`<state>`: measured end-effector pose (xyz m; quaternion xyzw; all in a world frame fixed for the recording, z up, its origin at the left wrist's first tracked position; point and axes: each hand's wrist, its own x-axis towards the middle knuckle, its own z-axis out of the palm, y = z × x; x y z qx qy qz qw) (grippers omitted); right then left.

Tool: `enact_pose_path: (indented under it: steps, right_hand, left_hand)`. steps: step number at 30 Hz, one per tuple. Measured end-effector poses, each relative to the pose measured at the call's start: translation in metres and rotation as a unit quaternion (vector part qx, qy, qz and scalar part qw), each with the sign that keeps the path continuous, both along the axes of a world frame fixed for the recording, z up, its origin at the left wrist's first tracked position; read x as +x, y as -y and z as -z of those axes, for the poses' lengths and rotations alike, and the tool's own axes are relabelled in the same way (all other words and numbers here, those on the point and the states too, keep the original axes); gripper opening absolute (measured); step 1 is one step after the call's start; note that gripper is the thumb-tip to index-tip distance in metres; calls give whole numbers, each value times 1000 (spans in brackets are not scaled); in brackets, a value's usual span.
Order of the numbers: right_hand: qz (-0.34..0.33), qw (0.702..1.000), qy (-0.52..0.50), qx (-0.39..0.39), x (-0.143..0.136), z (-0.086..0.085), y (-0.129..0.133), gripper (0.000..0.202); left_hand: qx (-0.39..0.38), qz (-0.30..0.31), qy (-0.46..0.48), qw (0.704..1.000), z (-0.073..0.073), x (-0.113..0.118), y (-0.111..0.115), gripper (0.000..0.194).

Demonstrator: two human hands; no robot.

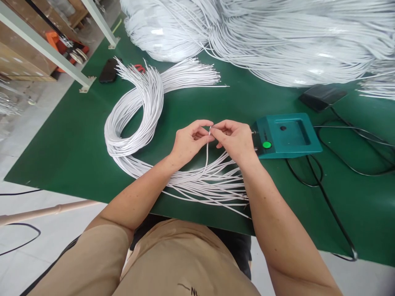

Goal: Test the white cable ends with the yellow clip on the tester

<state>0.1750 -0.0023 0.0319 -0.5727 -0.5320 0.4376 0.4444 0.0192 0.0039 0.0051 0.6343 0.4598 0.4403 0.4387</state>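
Observation:
My left hand (191, 140) and my right hand (233, 139) meet over the green table (182, 113). Between their fingertips they pinch the end of one white cable (207, 154), which hangs down toward the bundle below. That bundle of white cables (131, 144) is coiled at the left, and its loose ends fan out under my hands and forearms. Just right of my right hand sits a teal device (290, 135) with a green button (267, 145). The very tip of the held cable is mostly hidden by my fingers.
Large heaps of white cable (293, 41) cover the back of the table. A black phone-like object (108, 71) and red handles (139, 68) lie behind the coil. At the right are a black box (322, 98) and black cords (331, 203). Metal posts (49, 47) stand at the left edge.

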Motion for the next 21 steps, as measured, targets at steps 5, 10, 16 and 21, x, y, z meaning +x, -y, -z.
enact_pose_path:
  steps: [5,10,16,21]
  right_hand:
    - [-3,1000,18,-2,1,0,0,15]
    - [8,995,90,45,-2,5,2,15]
    - [34,991,124,46,1,5,-1,13]
    - [-1,998,63,29,6,6,-4,21]
  left_hand:
    - [12,-9,-20,1000,-1,0,1,34]
    - [44,-21,-51,998,0,0,2,33]
    - [9,-15,-15,1000,0,-1,-1,35]
    - [-21,-2,22,1000,-4,-1,-2,35]
